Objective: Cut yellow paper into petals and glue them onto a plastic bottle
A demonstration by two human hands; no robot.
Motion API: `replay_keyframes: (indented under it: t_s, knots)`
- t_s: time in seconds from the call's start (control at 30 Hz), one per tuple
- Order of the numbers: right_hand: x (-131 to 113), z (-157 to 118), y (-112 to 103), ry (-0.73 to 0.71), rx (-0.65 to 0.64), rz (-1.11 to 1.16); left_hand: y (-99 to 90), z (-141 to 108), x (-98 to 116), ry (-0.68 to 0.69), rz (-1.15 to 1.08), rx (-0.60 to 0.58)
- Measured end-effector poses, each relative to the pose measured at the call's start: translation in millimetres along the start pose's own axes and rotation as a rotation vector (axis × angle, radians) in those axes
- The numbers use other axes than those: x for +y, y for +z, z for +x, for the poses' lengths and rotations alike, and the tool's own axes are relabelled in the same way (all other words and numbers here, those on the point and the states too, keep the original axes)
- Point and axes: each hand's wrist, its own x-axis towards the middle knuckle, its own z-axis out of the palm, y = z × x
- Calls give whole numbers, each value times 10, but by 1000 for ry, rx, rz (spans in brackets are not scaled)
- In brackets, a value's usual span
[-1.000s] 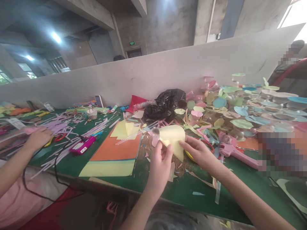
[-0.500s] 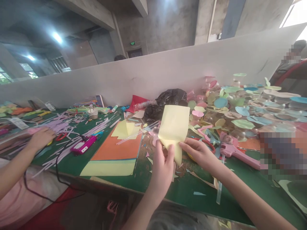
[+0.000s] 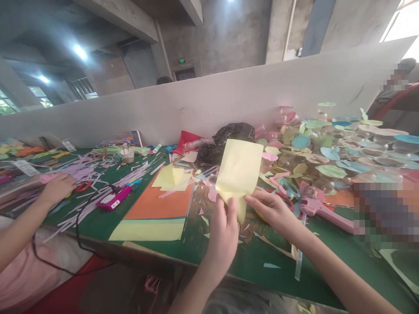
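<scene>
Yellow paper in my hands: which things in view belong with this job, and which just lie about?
In the job: yellow paper between left hand and right hand; probably yellow pieces on orange sheet.
Apparently lying about: black plastic bag, magenta power strip, blue scrap.

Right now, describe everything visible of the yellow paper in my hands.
The paper is pale yellow, thin-looking and plain on the side in view. Its broad, roughly rectangular upper part stands up, slightly tilted and gently curved; it bends near the fingers, and a narrower part hangs below, between the hands. The left hand and right hand pinch it low, on either side. It is held above the table, partly covering the black bag from view.
</scene>
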Motion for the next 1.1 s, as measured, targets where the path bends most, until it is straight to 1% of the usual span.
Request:
replay_keyframes:
  t_s: [0.17,0.27,0.4,0.5,0.57,0.73,0.83,0.97,1.03,1.1]
  knots:
    - [6,-5,19,26,40,2,-89,53,18,-8,14,-11]
    - [-15,-5,30,23,25,-9,-129,61,4,-46,2,0]
    - [-52,-5,44,11,-10,-23,-128,64,6,-110,-26,25]
    - [-65,-7,49,-3,-15,-44,-113,89,4,-74,-45,94]
    - [-69,-10,48,-9,-4,-68,-121,125,-7,-35,-68,119]
    - [-56,-18,32,-8,3,-104,-214,229,-31,0,-62,170]
    - [-33,-25,22,19,23,-100,-235,233,-6,15,-29,136]
    - [-25,-46,43,5,-1,-45,-174,178,33,3,-11,76]
    - [-37,-56,69,-7,-5,-45,-146,162,34,15,12,92]
    - [-55,-62,97,-8,17,-71,-138,158,30,14,30,118]
